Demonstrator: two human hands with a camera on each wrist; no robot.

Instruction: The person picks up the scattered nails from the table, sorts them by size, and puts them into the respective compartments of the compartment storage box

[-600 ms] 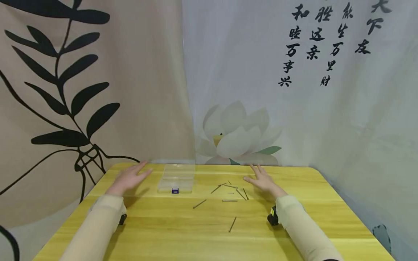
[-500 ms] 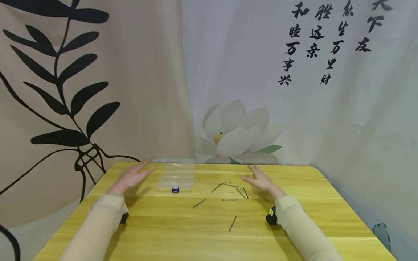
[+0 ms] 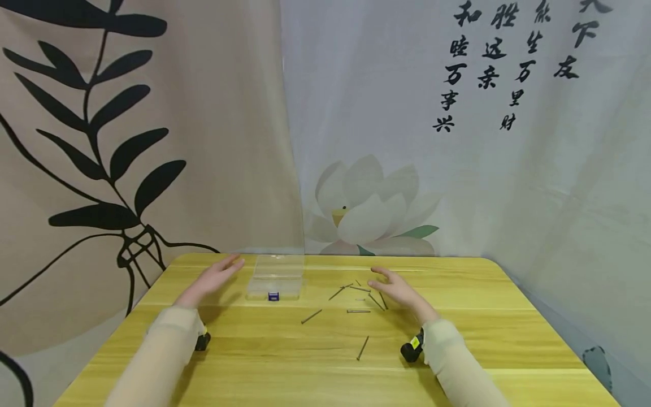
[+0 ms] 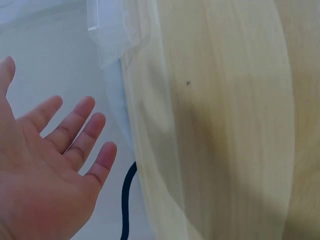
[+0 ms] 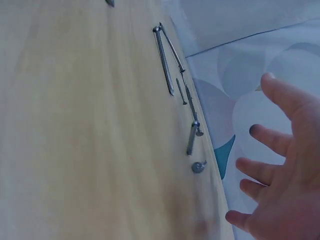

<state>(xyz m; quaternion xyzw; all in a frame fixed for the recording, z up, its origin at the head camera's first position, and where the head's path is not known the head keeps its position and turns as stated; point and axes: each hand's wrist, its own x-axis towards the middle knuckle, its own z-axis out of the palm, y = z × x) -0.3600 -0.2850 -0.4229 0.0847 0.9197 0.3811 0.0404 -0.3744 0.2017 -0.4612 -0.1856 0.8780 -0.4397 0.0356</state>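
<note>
So the counter (image 3: 254, 362) is yellow wood. Calling its far edge twelve, a printed curtain (image 3: 234, 113) hangs back there: dark leaves (image 3: 157, 182) up around ten to eleven, a pale flower (image 3: 381, 217) just past twelve, black writing (image 3: 493, 48) higher up at one. Cream sleeves (image 3: 157, 350) come in from about eight and four, each with a black gadget (image 3: 412, 349) at the cuff.

The left grip (image 3: 211, 281) is in the air, fingers stretched out and a bit apart, holding nothing. The clear box (image 3: 277, 287) sits at its three o'clock, near but not touching, with a strip of counter between them. Its lid looks flipped back toward twelve, and there's a blue tab (image 3: 273, 296) on its six o'clock side.

Right grip (image 3: 396, 288) is empty too, fingers spread and only loosely bent. Most of the nails (image 3: 376, 303) are scattered around its eight to nine o'clock, the closest just beside it, and a couple look crossed over each other. One stray nail (image 3: 312, 316) is farther out between eight and nine, and another nail (image 3: 363, 348) sits at seven.
</note>
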